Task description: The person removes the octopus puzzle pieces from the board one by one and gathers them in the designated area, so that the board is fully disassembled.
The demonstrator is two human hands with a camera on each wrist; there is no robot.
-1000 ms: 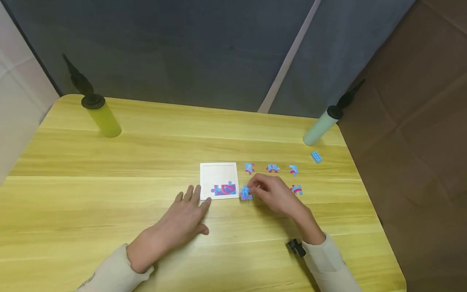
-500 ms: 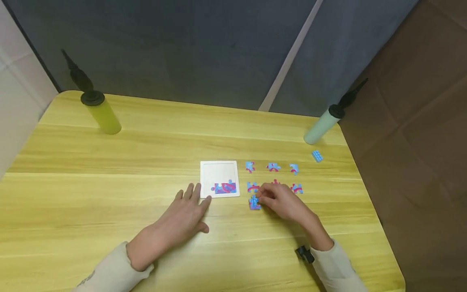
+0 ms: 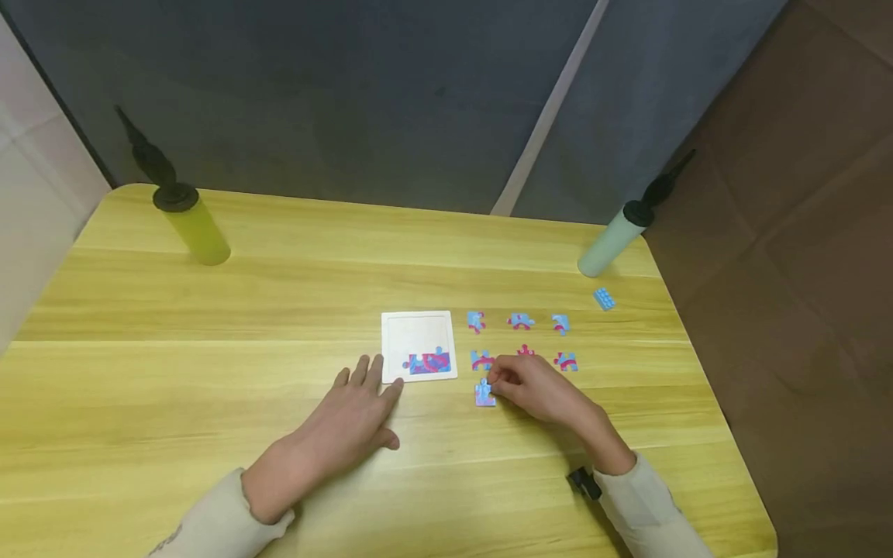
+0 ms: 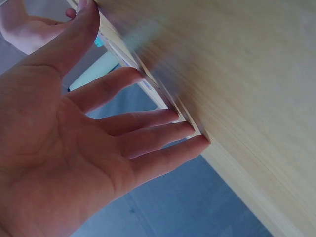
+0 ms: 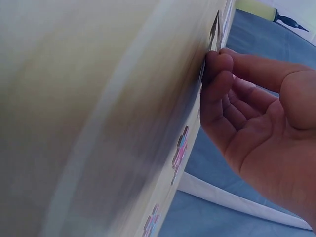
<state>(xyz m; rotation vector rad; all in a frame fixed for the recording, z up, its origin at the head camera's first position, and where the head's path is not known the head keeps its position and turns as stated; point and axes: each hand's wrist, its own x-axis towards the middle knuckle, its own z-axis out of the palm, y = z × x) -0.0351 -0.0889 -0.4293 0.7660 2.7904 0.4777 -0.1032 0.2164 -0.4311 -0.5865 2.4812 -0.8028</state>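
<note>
A white square puzzle tray [image 3: 412, 329] lies on the table, with joined blue and pink puzzle pieces [image 3: 429, 363] along its lower right. My left hand [image 3: 342, 422] rests with spread, straight fingers at the tray's lower left corner; its fingertips [image 4: 202, 140] touch down there in the left wrist view. To the tray's right, my right hand [image 3: 533, 387] pinches a blue puzzle piece [image 3: 484, 394] by its right edge between thumb and fingers. In the right wrist view that piece [image 5: 216, 32] stands tilted at the fingertips, seen edge-on.
Several loose puzzle pieces [image 3: 520, 321] lie in two rows right of the tray. A blue toy brick [image 3: 604, 299] sits beyond them. A pale green hand pump [image 3: 614, 244] stands at the back right, a yellow one [image 3: 198, 229] at the back left.
My right hand has carried the pinched puzzle piece from beside the tray's lower right corner rightward and toward me, below the loose rows. The left hand has stayed in place.
</note>
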